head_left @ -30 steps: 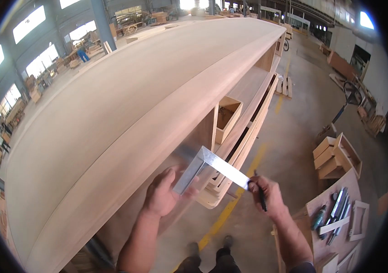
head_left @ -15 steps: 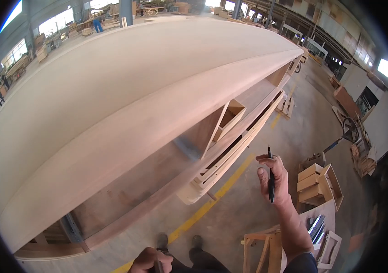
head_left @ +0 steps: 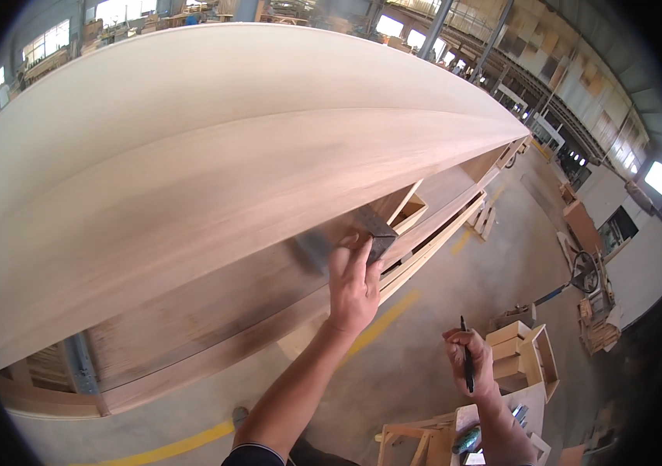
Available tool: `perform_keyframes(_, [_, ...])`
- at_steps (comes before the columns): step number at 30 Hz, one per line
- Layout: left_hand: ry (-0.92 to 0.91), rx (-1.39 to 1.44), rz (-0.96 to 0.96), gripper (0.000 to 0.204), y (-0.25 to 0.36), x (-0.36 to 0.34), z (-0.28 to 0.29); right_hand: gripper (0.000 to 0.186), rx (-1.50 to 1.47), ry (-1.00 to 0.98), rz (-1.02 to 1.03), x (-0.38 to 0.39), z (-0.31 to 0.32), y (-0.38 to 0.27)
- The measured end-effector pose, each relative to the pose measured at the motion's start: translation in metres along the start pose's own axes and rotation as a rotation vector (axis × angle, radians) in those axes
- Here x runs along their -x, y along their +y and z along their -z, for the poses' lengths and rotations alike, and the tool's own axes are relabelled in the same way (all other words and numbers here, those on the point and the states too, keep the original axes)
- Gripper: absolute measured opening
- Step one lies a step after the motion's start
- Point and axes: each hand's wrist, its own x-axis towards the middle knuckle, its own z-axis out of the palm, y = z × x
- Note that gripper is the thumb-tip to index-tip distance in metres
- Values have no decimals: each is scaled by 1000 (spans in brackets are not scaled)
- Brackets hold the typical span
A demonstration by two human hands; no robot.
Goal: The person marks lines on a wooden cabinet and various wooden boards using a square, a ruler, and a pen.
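Large pale wooden cabinet (head_left: 230, 132) fills the left and centre; at its open front, the left hand (head_left: 356, 291) holds a dark angular piece (head_left: 380, 234) with its fingers laid along it, just short of an upright divider (head_left: 406, 200) in this view, contact with the wood not possible to tell. To the right, clear of the cabinet and over the floor (head_left: 412, 365), the right hand (head_left: 483, 366) pinches a black pen (head_left: 468, 369) near-upright, tip up, with wooden boxes (head_left: 508, 349) just beyond it.
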Motion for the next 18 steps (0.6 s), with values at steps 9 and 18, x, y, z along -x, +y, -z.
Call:
perform_keyframes(9, [99, 87, 12, 38, -15, 18, -24, 19, 41, -131, 25, -12, -12, -16])
perform_keyframes(18, [94, 10, 38, 38, -11, 17, -20, 22, 98, -180, 208, -49, -25, -47])
